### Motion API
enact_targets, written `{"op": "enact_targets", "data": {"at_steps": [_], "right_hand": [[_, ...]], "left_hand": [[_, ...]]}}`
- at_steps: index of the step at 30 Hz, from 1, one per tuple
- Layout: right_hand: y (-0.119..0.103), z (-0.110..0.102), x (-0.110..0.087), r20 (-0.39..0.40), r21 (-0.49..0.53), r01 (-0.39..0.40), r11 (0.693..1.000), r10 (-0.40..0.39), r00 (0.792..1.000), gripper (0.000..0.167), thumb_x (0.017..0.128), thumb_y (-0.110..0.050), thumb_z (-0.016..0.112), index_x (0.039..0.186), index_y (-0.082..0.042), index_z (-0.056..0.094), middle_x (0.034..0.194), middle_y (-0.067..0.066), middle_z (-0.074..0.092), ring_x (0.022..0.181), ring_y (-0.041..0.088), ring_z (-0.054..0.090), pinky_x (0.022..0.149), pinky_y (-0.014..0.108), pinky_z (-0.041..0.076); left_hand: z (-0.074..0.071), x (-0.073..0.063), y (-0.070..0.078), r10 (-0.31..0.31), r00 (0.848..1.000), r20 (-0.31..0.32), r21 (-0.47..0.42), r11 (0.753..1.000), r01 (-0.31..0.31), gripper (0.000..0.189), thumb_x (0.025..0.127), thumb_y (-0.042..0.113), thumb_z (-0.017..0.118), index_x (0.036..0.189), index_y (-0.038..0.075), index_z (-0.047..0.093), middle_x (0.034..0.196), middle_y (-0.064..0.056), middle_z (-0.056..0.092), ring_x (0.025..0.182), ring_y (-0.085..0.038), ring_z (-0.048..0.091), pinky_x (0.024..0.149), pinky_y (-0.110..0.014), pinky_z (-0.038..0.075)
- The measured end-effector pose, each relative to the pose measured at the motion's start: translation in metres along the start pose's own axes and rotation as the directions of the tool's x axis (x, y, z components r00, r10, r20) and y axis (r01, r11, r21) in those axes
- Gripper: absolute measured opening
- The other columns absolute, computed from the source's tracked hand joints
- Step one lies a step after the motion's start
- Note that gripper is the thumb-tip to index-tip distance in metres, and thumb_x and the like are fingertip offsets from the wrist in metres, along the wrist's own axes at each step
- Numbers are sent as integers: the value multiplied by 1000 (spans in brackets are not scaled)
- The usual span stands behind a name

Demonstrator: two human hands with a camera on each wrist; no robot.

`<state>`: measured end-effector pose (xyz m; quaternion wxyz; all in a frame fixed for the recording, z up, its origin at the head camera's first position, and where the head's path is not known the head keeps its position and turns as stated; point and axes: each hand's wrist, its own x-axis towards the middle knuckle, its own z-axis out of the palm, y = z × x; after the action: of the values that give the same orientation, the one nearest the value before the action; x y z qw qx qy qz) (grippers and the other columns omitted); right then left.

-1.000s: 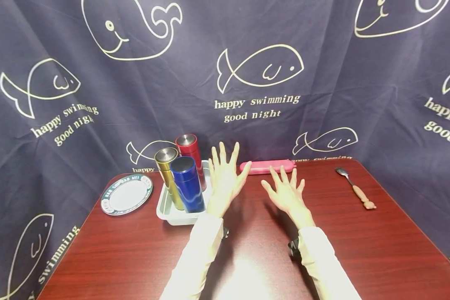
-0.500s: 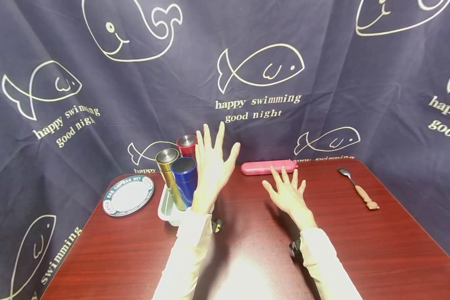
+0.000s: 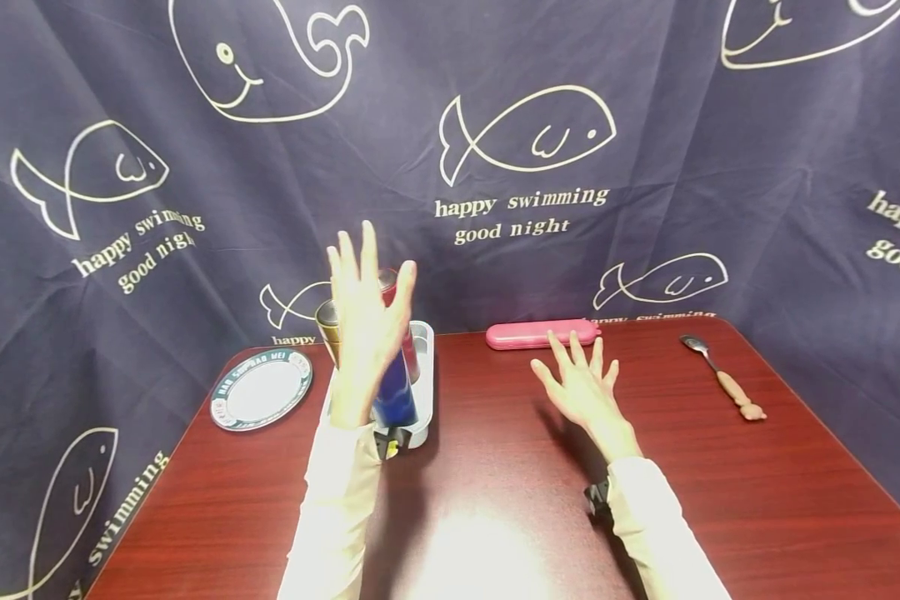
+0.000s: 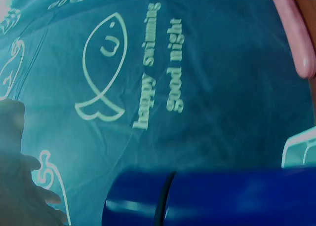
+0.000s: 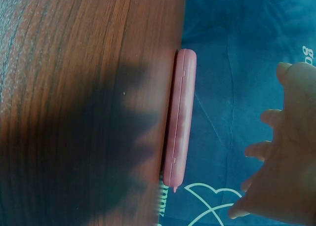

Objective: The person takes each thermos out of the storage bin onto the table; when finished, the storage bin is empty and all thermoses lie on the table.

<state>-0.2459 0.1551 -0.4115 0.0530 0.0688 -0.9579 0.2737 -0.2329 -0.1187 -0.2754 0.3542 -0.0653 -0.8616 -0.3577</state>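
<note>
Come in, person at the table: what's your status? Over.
Left hand open, empty. Right hand open, apart from pink case. Blue bottle in white tray, partly hidden by left hand in head view.

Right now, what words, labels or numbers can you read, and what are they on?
"happy swimming": on the curtain, repeated, sometimes cut off.
"good night": also on the curtain, beneath.
Letters on the rim of the plate: too small to read surely.
Blue bottle, pink case: no text I can make out.
</note>
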Motion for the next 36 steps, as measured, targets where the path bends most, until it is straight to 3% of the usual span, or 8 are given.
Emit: {"op": "enact_targets", "data": {"at_steps": [8,17,26,36], "right_hand": [[0,1,-1,-6,4,4,1000,-4,1000,70,106,-51,40,160,-9,25,162,29,12,144,56,-11,106,79,-6],[2,2,-1,17,24,-11,1000,10,1000,71,106,-52,39,161,-9,23,163,29,10,144,57,-12,106,79,-9],[3,-1,1,17,36,-9,999,9,1000,72,106,-54,37,161,-10,22,163,30,9,144,56,-13,106,78,-8],[6,1,2,22,58,-5,998,3,1000,73,106,-54,37,161,-10,22,162,30,9,143,56,-13,105,79,-9]], "left_hand": [[-22,-1,-25,-76,997,-14,-24,997,76,74,103,47,49,163,15,20,167,-19,8,152,-34,-5,121,-52,1],[-37,-11,-52,-140,990,-4,-83,987,139,69,107,39,46,163,10,18,166,-21,6,152,-35,-4,121,-51,-2],[-47,-26,-70,-259,964,52,-113,958,263,63,111,34,37,163,8,13,166,-21,1,151,-36,-9,121,-49,-3],[-47,-51,-98,-319,945,74,-30,946,322,64,111,35,33,161,-1,15,165,-24,6,151,-37,-3,122,-47,-2]]}}
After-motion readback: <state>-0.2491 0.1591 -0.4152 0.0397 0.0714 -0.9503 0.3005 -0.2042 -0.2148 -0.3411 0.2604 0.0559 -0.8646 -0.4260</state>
